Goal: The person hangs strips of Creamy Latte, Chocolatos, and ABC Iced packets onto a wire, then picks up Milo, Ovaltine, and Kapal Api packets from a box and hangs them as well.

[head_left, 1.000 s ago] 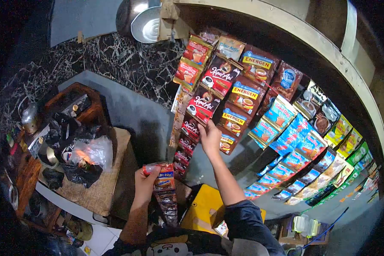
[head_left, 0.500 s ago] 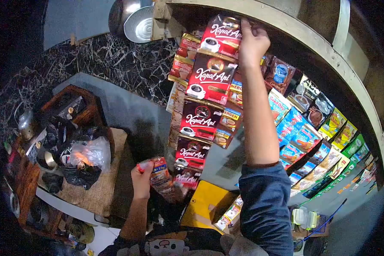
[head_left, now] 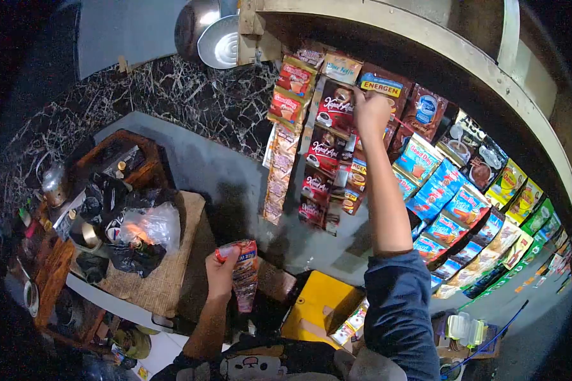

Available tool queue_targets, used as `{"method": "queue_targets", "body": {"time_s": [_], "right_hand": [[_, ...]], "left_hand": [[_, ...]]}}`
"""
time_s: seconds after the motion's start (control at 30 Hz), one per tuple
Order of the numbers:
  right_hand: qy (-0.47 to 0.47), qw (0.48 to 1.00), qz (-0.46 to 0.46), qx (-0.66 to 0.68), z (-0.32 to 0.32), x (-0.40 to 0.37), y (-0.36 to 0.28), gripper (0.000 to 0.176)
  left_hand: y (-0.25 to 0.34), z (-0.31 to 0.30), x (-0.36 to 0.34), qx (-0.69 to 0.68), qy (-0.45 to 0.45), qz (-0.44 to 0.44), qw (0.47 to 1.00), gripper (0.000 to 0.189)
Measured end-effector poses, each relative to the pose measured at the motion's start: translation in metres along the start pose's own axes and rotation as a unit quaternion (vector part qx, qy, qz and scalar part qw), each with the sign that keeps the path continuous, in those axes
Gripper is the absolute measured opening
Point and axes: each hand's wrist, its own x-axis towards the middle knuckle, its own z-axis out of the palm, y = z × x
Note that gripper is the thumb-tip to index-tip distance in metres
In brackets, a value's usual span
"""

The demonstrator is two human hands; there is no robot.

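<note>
Right hand [head_left: 370, 111] pinches the top of the coffee sachet strip [head_left: 321, 168], just under the wooden beam [head_left: 426, 38]. Left hand [head_left: 221, 274], well below the beam, has its grip clenched on a second strip [head_left: 245, 276]. Likely light, floppy and slick, so best held at the top seam.

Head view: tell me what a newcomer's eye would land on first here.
First, the hanging sachet strips, red, blue and green, fanning under the curved beam from top centre out to the right. Next, the right hand, raised to the top of the dark red Kapal Api strip. Low at centre, the left hand grips a bundle of sachets.
</note>
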Motion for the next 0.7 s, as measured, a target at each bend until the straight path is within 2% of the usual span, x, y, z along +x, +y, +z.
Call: {"method": "queue_targets", "body": {"time_s": [0.07,0.13,0.17,0.2,0.27,0.33,0.4,0.43,0.53,0.7], "right_hand": [[0.021,0.999,-0.019,-0.025,0.003,-0.01,0.004,0.032],[0.072,0.991,-0.036,-0.111,0.0,-0.021,-0.004,0.031],[0.027,0.986,-0.009,-0.163,-0.002,-0.024,-0.005,0.03],[0.028,0.987,-0.005,-0.16,-0.002,-0.029,-0.001,0.03],[0.191,0.971,-0.092,-0.112,0.006,-0.042,0.014,0.03],[0.214,0.97,-0.084,-0.072,0.023,-0.048,0.026,0.028],[0.087,0.995,-0.028,0.048,0.035,-0.049,0.032,0.027],[0.058,0.998,-0.006,0.028,0.039,-0.049,0.029,0.025],[0.029,0.999,-0.024,0.019,0.052,-0.046,0.019,0.026],[0.009,1.0,0.004,0.003,0.062,-0.045,0.013,0.028]], "left_hand": [[0.006,0.003,-0.005,-0.002,-0.004,0.002,1.0,0.015],[0.017,0.007,-0.011,-0.001,-0.009,-0.021,1.0,0.015],[0.014,0.005,-0.011,0.004,-0.008,-0.02,1.0,0.015],[0.006,0.002,-0.01,0.003,-0.007,-0.011,1.0,0.015],[0.005,-0.001,-0.014,0.003,-0.007,0.001,1.0,0.016],[0.011,0.001,-0.018,0.038,-0.012,0.006,0.999,0.017],[0.01,-0.002,-0.022,0.023,-0.008,0.003,1.0,0.017],[0.009,-0.004,-0.024,0.022,-0.003,0.002,1.0,0.017],[0.005,-0.011,-0.028,0.008,0.009,-0.019,1.0,0.017],[0.001,-0.02,-0.036,0.022,0.006,-0.03,0.999,0.019]]}}
